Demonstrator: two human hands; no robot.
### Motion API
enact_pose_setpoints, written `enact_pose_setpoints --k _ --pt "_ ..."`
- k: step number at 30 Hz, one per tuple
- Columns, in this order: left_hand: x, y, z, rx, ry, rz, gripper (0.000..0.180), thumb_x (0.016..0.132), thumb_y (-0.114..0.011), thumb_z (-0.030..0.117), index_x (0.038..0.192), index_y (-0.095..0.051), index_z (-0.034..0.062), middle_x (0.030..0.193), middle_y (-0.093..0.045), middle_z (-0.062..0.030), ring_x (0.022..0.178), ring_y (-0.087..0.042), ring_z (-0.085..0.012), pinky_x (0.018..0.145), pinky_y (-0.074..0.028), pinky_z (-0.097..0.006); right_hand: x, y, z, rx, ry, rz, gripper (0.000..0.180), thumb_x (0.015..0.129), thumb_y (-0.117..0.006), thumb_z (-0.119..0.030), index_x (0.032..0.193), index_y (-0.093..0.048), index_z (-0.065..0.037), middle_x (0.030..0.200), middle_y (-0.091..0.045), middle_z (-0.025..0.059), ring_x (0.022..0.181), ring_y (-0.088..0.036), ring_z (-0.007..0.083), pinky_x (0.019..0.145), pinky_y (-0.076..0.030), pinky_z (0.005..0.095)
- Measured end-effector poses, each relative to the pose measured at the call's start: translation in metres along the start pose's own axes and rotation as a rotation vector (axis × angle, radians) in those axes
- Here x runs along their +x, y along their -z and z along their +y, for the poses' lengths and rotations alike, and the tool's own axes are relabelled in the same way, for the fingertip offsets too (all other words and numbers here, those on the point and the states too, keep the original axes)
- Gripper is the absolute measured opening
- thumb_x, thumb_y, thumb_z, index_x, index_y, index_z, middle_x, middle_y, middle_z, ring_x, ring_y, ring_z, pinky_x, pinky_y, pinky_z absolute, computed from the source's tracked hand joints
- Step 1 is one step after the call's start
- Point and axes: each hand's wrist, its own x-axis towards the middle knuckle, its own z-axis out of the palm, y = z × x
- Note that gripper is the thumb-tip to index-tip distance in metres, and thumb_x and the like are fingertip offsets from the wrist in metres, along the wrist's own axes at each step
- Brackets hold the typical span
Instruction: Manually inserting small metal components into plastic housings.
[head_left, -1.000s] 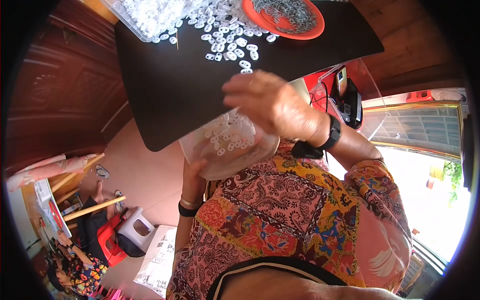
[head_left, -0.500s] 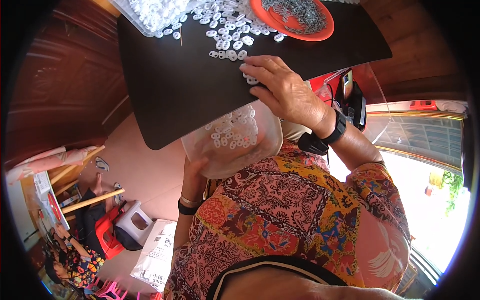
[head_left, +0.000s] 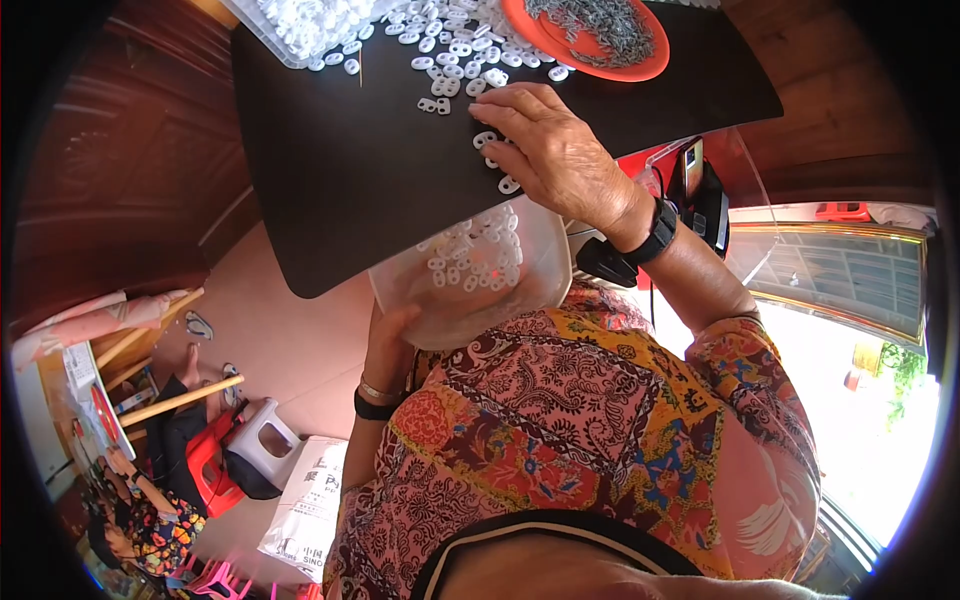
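Note:
My left hand (head_left: 391, 338) grips the near left side of a translucent plastic tub (head_left: 545, 290), its fingers partly hidden behind the wall. The tub sits just below the near edge of the black tabletop (head_left: 350, 180). Inside lie several small white oval pieces (head_left: 465, 262), each with two holes. Over the tabletop, my right hand (head_left: 555, 150) has its fingers stretched out and slightly apart, bent down onto a few loose white pieces (head_left: 484, 140). One more white piece (head_left: 509, 185) lies at the table edge by the thumb. Two smaller white pieces (head_left: 434, 105) rest left of the fingertips.
A heap of white pieces (head_left: 455, 45) spreads across the far tabletop. Beside it stand a clear bin (head_left: 275, 38) full of them and an orange-red plate (head_left: 645, 68) of small grey metal parts. A phone (head_left: 692, 165) stands at the right. Another person (head_left: 150, 520) sits at lower left.
My right hand has shifted slightly farther from me and left, over the short row of white pieces. Some of these now lie nearer the table edge. The tub has barely moved.

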Motion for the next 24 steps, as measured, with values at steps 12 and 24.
enact_pose_setpoints --k 12,24 --pt "0.004 -0.002 -0.002 -0.046 0.055 -0.007 0.061 0.079 -0.054 0.014 0.134 -0.037 -0.0043 0.134 -0.047 -0.0149 0.125 -0.044 -0.0258 0.107 -0.033 -0.037 0.001 -0.008 0.011 0.033 -0.044 0.039 0.033 0.082 -0.064 -0.011 0.114 -0.058 -0.002 0.111 -0.058 0.0141 0.103 -0.055 0.0306 0.089 -0.047 0.0382" --pt "0.011 0.003 -0.008 0.009 0.011 -0.073 0.073 0.080 -0.055 0.013 0.144 -0.022 0.0059 0.141 -0.039 -0.0187 0.128 -0.042 -0.0337 0.107 -0.036 -0.043 0.022 -0.014 0.019 -0.021 0.061 0.092 0.034 0.082 -0.059 -0.004 0.116 -0.058 -0.004 0.109 -0.060 0.0128 0.104 -0.056 0.0300 0.090 -0.048 0.0378"
